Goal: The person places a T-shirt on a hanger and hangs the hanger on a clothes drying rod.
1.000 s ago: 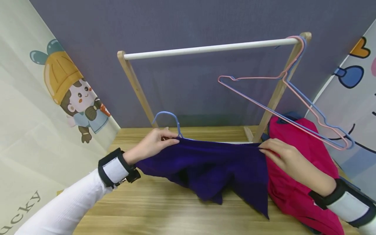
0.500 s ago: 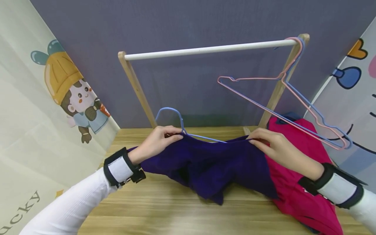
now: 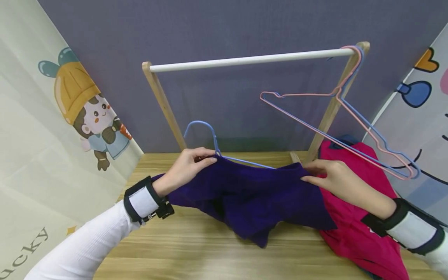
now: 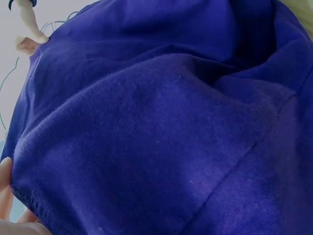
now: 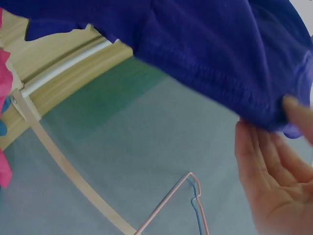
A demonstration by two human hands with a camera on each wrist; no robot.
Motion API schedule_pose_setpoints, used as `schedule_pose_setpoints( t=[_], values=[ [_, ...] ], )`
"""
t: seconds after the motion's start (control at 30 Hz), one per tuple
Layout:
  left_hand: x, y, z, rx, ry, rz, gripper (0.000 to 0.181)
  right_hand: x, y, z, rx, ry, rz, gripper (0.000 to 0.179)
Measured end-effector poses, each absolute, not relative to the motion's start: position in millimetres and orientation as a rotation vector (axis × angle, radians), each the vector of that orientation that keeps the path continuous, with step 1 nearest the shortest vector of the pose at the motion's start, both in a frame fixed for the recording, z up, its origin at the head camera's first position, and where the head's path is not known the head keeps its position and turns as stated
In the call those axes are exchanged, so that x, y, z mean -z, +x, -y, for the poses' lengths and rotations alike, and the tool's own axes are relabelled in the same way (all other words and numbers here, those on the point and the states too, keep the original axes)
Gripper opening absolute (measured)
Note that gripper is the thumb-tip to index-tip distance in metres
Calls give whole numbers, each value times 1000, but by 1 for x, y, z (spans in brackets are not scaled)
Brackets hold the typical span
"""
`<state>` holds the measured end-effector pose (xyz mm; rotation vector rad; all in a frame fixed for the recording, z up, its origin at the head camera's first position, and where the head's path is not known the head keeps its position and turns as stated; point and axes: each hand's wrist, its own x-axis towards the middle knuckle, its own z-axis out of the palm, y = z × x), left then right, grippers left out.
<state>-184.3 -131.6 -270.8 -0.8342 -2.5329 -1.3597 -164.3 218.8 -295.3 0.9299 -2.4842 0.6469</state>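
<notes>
A dark purple garment [image 3: 252, 194] with a stitched hem hangs between my two hands over the table. At its upper left edge, my left hand [image 3: 187, 167] pinches the cloth right at the neck of a blue hanger [image 3: 214, 134]. The hanger's hook stands up above the fingers, and one thin blue arm slopes right along the garment's top edge. The rest of it is hidden by the cloth. My right hand [image 3: 339, 184] pinches the upper right edge; in the right wrist view, thumb and fingers of that hand [image 5: 274, 176] hold the hem from both sides.
Behind the garment stands a rack with a white rail [image 3: 245, 61] and wooden legs. A pink hanger [image 3: 301, 93] and another blue hanger [image 3: 381, 134] hang at its right end. A crimson garment [image 3: 364, 241] lies on the wooden table [image 3: 196, 252] at the right.
The hanger's hook has risen, and its sloping arm now shows above the cloth. My right hand moved left, then slightly back right. The garment's right lower corner has swung up.
</notes>
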Motion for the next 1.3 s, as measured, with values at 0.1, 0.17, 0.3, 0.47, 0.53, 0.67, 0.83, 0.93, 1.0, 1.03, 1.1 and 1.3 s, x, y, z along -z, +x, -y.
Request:
schedule_pose_setpoints(
  t=[0.1, 0.17, 0.3, 0.47, 0.53, 0.67, 0.83, 0.93, 1.0, 1.03, 1.1, 1.3],
  values=[
    [270, -184, 130, 1370, -827, 2538, 20, 297, -165, -221, -628, 967, 2463, 24],
    [271, -185, 130, 1383, -816, 2543, 21, 298, -166, -221, -637, 991, 2432, 25],
    [273, -188, 129, 1398, -803, 2546, 21, 298, -169, -216, -686, 1023, 2389, 26],
    [276, -191, 127, 1379, -829, 2529, 20, 298, -171, -205, -719, 1044, 2373, 22],
    [277, -192, 125, 1377, -842, 2522, 19, 298, -171, -200, -726, 1022, 2380, 20],
    [277, -191, 118, 1357, -910, 2530, 19, 297, -171, -188, -786, 965, 2455, 16],
    [275, -192, 109, 1302, -967, 2529, 20, 292, -170, -171, -915, 928, 2578, 9],
    [275, -193, 106, 1297, -933, 2518, 19, 290, -173, -165, -972, 912, 2625, 8],
    [275, -194, 105, 1300, -916, 2533, 19, 288, -176, -164, -1014, 923, 2663, 8],
    [275, -193, 104, 1297, -908, 2547, 20, 286, -177, -163, -1027, 936, 2684, 9],
    [275, -193, 102, 1298, -893, 2572, 20, 283, -181, -162, -1065, 974, 2735, 10],
    [274, -193, 99, 1235, -863, 2630, 20, 276, -185, -162, -1115, 1162, 2839, 10]
  ],
)
